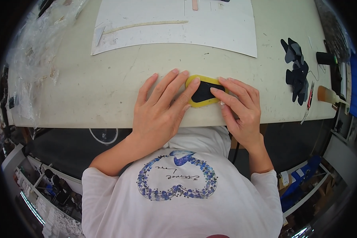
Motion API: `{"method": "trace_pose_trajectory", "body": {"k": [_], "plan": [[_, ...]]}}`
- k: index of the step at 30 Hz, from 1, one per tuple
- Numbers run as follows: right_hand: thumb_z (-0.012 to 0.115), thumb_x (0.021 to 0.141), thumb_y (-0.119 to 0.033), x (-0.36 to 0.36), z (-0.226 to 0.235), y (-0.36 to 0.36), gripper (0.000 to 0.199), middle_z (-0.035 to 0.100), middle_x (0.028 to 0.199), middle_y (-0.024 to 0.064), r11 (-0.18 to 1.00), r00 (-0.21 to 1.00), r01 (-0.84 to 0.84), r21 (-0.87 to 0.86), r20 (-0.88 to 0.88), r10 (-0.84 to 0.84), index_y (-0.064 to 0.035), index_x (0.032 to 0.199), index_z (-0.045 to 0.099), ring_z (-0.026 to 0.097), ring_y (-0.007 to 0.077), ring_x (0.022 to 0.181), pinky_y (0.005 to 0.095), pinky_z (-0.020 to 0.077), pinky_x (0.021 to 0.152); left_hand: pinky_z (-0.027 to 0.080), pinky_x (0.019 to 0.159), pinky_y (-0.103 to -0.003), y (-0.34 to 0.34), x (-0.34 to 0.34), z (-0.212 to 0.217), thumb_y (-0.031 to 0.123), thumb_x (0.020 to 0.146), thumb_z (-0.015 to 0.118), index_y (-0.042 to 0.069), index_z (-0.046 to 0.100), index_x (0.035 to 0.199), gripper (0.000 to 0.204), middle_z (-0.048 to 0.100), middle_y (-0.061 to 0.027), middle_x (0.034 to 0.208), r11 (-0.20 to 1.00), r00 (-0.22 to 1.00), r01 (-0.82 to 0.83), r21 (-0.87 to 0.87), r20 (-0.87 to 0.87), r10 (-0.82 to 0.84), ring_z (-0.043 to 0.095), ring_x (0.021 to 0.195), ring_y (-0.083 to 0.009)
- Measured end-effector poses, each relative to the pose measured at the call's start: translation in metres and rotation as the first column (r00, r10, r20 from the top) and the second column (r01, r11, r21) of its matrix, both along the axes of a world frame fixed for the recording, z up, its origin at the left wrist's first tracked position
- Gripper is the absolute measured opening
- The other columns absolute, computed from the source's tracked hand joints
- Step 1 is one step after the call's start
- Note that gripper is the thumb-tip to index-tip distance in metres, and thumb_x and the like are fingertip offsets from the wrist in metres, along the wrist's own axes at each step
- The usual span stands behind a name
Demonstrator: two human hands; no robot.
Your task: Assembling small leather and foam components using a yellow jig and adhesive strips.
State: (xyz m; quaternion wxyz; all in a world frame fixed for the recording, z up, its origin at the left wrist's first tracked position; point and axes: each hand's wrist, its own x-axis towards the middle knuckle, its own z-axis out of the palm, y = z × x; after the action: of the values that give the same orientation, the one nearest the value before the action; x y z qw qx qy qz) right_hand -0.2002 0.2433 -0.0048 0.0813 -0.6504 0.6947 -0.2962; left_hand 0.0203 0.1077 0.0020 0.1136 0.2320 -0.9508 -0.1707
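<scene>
Our worktable (107,87) carries a white sheet (210,27) well beyond our fingers. L hand (158,107) & R hand (240,107) lie flat, fingers spread, pinning the yellow oval piece (194,81) w/ its black patch (204,92) between them, at the near edge; nothing clasped.

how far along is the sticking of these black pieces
Done: one black piece already lies on the yellow pad. In hand: left hand and right hand press it flat with their fingertips. Left: a pile of black pieces waits at the right.
</scene>
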Motion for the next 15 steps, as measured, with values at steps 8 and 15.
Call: {"method": "trace_pose_trajectory", "body": {"k": [8,15], "plan": [[0.077,0.087,-0.002,0.0007,0.0017,0.0012,0.049,0.071,0.147,0.0047,1.000,1.000,0.001,0.017,0.029,-0.001,-0.0199,0.132,0.081,0.064,0.0278,0.133,0.0419,0.0454,0.110,0.030,0.129,-0.052,-0.0019,0.0042,-0.0016,0.023,0.105,0.063,0.013,0.063,0.158,0.054,0.055,-0.0136,0.164,0.989,0.992,-0.100,0.112,-0.060,0.107,0.049,0.154,-0.0322],[0.080,0.087,-0.009,0.0043,0.0000,-0.0003,0.049,0.068,0.151,0.0040,0.999,0.998,-0.024,0.027,-0.050,0.026,-0.0250,0.134,0.081,0.062,0.0265,0.136,0.0433,0.0438,0.111,0.027,0.131,-0.055,0.0038,0.0059,0.0015,0.018,0.103,0.063,0.021,0.065,0.158,0.055,0.054,-0.0114,0.167,0.998,0.997,0.060,-0.033,0.055,-0.058,0.049,0.154,-0.0326]]}}
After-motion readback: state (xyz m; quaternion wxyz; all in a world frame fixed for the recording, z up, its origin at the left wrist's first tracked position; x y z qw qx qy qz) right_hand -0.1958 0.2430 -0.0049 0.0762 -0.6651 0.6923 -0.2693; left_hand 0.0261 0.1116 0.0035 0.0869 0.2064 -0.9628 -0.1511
